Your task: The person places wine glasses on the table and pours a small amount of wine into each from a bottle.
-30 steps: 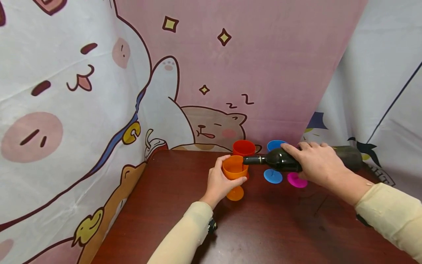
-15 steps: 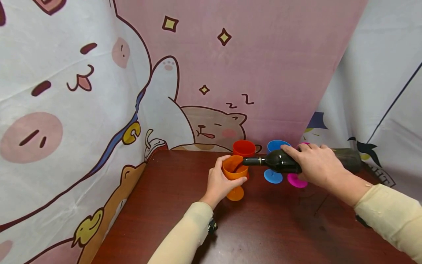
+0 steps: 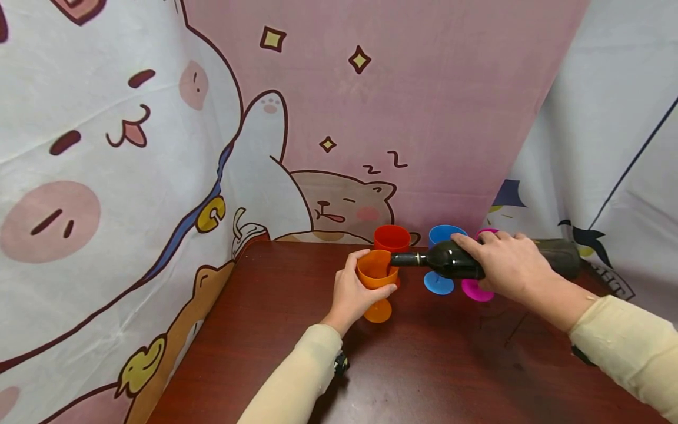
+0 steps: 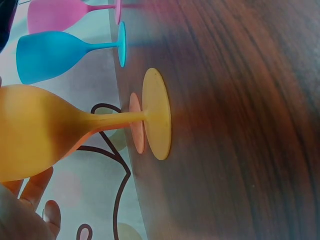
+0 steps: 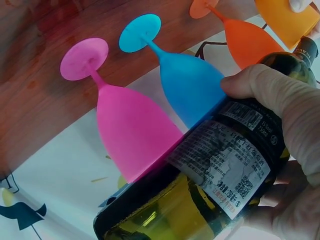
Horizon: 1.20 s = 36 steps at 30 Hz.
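Note:
An orange wine goblet [image 3: 378,277] stands on the table, its foot flat on the wood in the left wrist view. My left hand [image 3: 359,292] grips its bowl from the left, thumb and fingers round the side. My right hand [image 3: 511,262] holds a dark glass wine bottle [image 3: 455,259] round its body, tipped nearly level. The bottle's neck lies over the goblet's right rim, and dark liquid shows inside the bowl below the mouth. In the right wrist view the bottle's printed label [image 5: 230,160] shows beside the thumb.
A red goblet [image 3: 392,237] stands right behind the orange one. Blue [image 3: 439,284] and pink [image 3: 478,290] goblets stand to the right, partly hidden by bottle and hand. A printed cloth [image 3: 339,118] hangs behind the dark wooden table [image 3: 296,306].
Both hands keep their places on the goblet and the bottle. The dark stream at the bottle's mouth changes shape, reaching farther into the bowl half a second ago than now.

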### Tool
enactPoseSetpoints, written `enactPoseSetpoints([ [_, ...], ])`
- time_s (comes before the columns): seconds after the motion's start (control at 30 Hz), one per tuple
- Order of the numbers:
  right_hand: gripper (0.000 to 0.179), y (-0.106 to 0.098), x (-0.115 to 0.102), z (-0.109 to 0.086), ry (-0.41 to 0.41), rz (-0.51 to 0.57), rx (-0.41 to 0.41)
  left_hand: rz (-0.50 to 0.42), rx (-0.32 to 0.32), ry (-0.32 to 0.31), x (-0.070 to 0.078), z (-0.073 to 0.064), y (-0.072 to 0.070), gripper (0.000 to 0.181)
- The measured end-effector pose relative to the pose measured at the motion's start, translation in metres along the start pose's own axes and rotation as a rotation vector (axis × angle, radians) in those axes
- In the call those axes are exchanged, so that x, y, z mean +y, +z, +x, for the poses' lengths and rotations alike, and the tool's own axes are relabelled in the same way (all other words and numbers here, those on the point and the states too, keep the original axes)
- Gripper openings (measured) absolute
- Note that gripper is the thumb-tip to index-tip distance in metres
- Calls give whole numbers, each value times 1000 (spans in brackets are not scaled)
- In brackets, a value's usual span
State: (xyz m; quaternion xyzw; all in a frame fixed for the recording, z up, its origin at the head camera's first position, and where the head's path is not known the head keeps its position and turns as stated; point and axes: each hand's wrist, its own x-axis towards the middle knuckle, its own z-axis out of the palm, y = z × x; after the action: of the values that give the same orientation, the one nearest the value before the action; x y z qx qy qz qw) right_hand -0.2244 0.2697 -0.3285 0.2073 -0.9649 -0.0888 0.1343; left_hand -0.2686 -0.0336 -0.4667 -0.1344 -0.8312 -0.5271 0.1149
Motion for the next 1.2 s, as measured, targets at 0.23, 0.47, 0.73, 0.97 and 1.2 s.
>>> enactPoseSetpoints([
  [0.23, 104, 1, 0, 0, -2, 5, 2, -2, -1, 3, -1, 0, 1, 87],
  [0.47, 103, 1, 1, -1, -3, 5, 5, -5, -2, 0, -1, 0, 1, 87],
  [0.73, 104, 1, 1, -1, -5, -4, 8, -5, -6, -11, 0, -1, 1, 86],
  [0.97, 104, 1, 1, -2, -7, -2, 7, -7, -5, -14, -1, -1, 1, 86],
  [1.2, 104, 0, 1, -3, 0, 0, -3, -14, -5, -12, 0, -2, 1, 86],
])
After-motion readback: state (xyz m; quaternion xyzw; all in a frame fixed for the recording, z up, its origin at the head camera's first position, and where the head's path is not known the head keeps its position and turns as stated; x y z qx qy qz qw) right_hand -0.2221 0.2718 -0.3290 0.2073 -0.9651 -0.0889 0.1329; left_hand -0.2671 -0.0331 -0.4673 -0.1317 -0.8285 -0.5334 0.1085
